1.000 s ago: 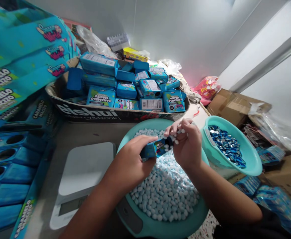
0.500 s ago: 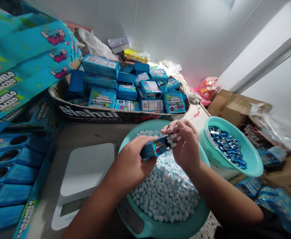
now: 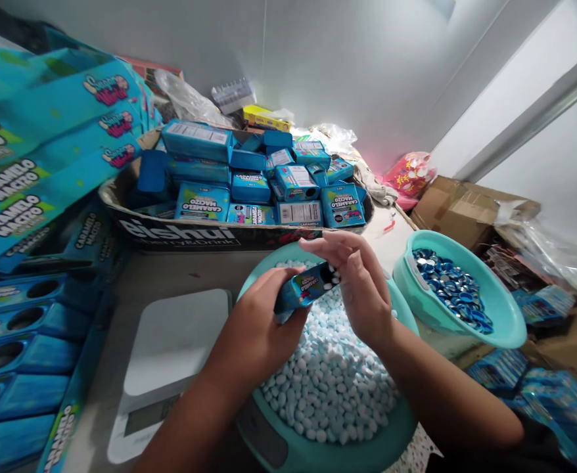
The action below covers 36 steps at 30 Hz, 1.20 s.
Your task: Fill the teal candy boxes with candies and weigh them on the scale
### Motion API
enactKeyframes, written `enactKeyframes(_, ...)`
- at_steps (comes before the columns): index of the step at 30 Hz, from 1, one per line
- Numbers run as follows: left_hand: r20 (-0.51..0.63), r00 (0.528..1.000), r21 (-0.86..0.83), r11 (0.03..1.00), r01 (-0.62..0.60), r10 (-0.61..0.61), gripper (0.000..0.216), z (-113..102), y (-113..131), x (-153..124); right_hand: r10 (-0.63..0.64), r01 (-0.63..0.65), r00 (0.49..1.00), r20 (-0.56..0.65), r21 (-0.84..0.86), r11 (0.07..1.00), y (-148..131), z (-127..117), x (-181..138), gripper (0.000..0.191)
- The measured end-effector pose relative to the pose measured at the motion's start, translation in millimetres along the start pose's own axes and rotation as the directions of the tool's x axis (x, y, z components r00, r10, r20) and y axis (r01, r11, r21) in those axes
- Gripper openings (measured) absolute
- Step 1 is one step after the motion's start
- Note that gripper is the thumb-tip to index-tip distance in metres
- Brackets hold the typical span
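My left hand [image 3: 263, 318] is wrapped round a small blue candy box [image 3: 305, 288] printed "Caramelo Macizo". The box lies tilted, its round opening toward my right hand [image 3: 367, 292]. That hand is cupped beside the opening, fingers stretched out and palm turned to the box. A few white candies [image 3: 334, 278] sit at the opening, against the palm. Below both hands is a turquoise tub [image 3: 352, 453] full of white and pale blue candies [image 3: 328, 387].
A white scale [image 3: 180, 335] lies left of the tub. Behind it, a black carton [image 3: 269, 238] holds several blue boxes. At right stands a turquoise basin [image 3: 508, 325] of shiny blue lids [image 3: 451, 282]. Blue display cartons [image 3: 56, 118] are stacked at the left.
My right hand has come closer over the box's opening, its fingers straighter. Fewer candies show between palm and box. The left hand still grips the box, slightly further left.
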<state>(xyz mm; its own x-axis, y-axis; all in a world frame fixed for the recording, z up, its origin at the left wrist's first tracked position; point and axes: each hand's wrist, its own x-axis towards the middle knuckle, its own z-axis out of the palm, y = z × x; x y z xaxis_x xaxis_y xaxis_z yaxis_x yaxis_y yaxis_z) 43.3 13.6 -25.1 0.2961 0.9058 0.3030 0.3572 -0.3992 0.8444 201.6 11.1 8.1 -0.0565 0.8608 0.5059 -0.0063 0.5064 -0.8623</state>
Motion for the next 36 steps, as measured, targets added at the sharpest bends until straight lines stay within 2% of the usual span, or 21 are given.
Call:
enactKeyframes(2, -0.007, 1.000, 0.050, 0.999, -0.016, 0.016, 0.035, 1, -1, -1, 0.016, -0.007, 0.994, 0.110, -0.081, 0.997, 0, -3, 2, 0.031)
enactKeyframes(5, 0.018, 1.000, 0.125, 0.992, -0.025, 0.023, 0.036, 2, -2, -1, 0.071, 0.010, 0.949, 0.307, -0.254, 0.967, 0, -8, 5, 0.042)
enactKeyframes(7, 0.040, 0.999, 0.127, 0.992, -0.018, 0.013, 0.035, 2, -3, 0, 0.066, 0.034, 0.937, 0.344, -0.278, 0.960, -1, -10, 6, 0.048)
enactKeyframes(8, 0.050, 0.999, 0.113, 0.994, -0.011, 0.006, 0.035, 2, -3, 0, 0.043, 0.043, 0.945, 0.323, -0.254, 0.966, -1, -11, 6, 0.049)
enactKeyframes(10, 0.051, 0.999, 0.076, 0.997, 0.000, -0.004, 0.035, 0, -2, 1, -0.027, 0.067, 0.980, 0.196, -0.204, 0.977, -3, -12, 7, 0.047)
enactKeyframes(12, 0.004, 1.000, 0.048, 0.999, 0.013, -0.013, 0.035, -1, -1, 2, -0.088, 0.096, 0.995, 0.043, -0.259, 0.961, -6, -13, 8, 0.038)
enactKeyframes(13, -0.040, 0.999, 0.042, 0.999, 0.017, -0.016, 0.033, -1, 0, 2, -0.112, 0.110, 0.994, 0.014, -0.326, 0.939, -7, -14, 10, 0.032)
enactKeyframes(16, -0.130, 0.991, 0.046, 0.999, 0.008, -0.002, 0.030, -1, 0, 3, -0.115, 0.152, 0.988, 0.103, -0.508, 0.848, -9, -19, 14, 0.014)
enactKeyframes(18, -0.124, 0.992, 0.063, 0.998, -0.006, 0.014, 0.030, 0, -2, 4, -0.094, 0.162, 0.984, 0.151, -0.540, 0.826, -9, -22, 16, 0.013)
enactKeyframes(21, -0.095, 0.994, 0.096, 0.994, -0.049, 0.058, 0.032, 1, -5, 5, -0.073, 0.122, 0.991, 0.111, -0.532, 0.838, -7, -25, 18, 0.019)
enactKeyframes(24, -0.099, 0.990, 0.117, 0.989, -0.086, 0.098, 0.032, 2, -5, 5, -0.061, 0.086, 0.996, 0.067, -0.506, 0.858, -7, -26, 17, 0.011)
enactKeyframes(26, -0.099, 0.991, 0.116, 0.990, -0.077, 0.089, 0.031, 1, -3, 5, -0.067, 0.071, 0.997, 0.025, -0.511, 0.856, -8, -25, 16, 0.005)
enactKeyframes(30, -0.108, 0.993, 0.093, 0.995, -0.039, 0.049, 0.030, 1, -1, 5, -0.105, 0.045, 0.991, -0.081, -0.535, 0.844, -8, -27, 15, 0.014)
enactKeyframes(36, -0.074, 0.995, 0.084, 0.995, -0.059, 0.065, 0.031, 0, -3, 4, -0.018, 0.019, 1.000, 0.007, -0.537, 0.843, -3, -29, 17, 0.010)
